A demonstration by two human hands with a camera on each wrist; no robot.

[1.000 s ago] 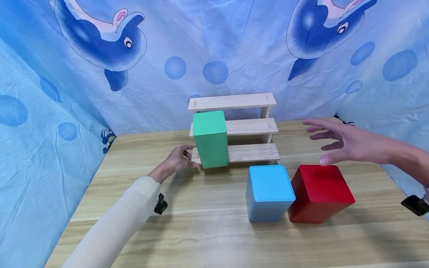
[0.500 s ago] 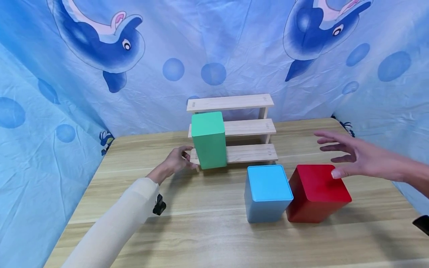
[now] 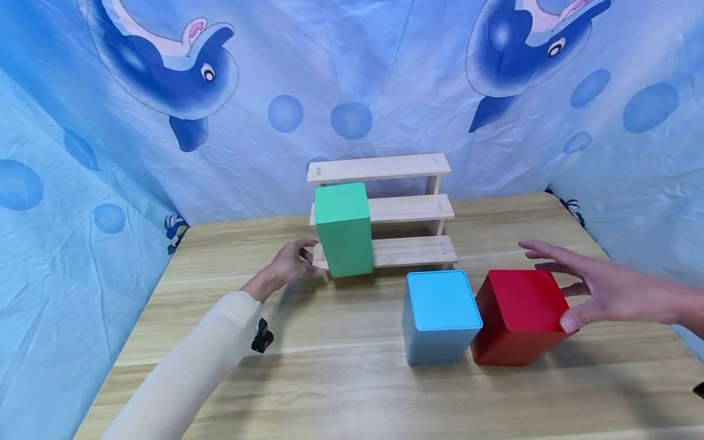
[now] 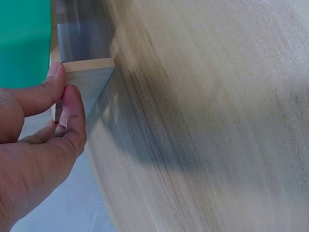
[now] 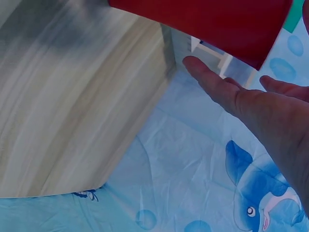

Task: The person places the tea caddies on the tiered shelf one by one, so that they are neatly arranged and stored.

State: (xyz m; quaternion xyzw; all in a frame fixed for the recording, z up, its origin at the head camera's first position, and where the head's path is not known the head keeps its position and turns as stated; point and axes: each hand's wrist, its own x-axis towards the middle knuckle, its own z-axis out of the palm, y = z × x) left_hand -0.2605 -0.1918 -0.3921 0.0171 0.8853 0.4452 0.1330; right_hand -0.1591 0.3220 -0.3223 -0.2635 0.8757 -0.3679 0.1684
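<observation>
A small wooden step shelf [image 3: 414, 250] with three tiers stands against the backdrop. My left hand [image 3: 294, 263] pinches the left end of its lowest tier; the left wrist view shows thumb and fingertips [image 4: 72, 104] around the board's edge. Upright on that tier, at its left side, is a tall green box [image 3: 345, 235]. My right hand [image 3: 621, 293] spreads its fingers at the right side of a red box [image 3: 528, 305], thumb overlapping the box's top right corner. Beside the red box on the left stands a light blue box [image 3: 442, 311].
The boxes stand on a wood-grain table [image 3: 330, 391]. Behind it and along both sides hangs a blue cloth backdrop [image 3: 385, 73] printed with dolphins and bubbles. A black wrist device [image 3: 262, 336] sits on the left sleeve.
My right hand has moved from above the red box's far edge, rightward and toward me, down to its right side. My left hand and the boxes have stayed put.
</observation>
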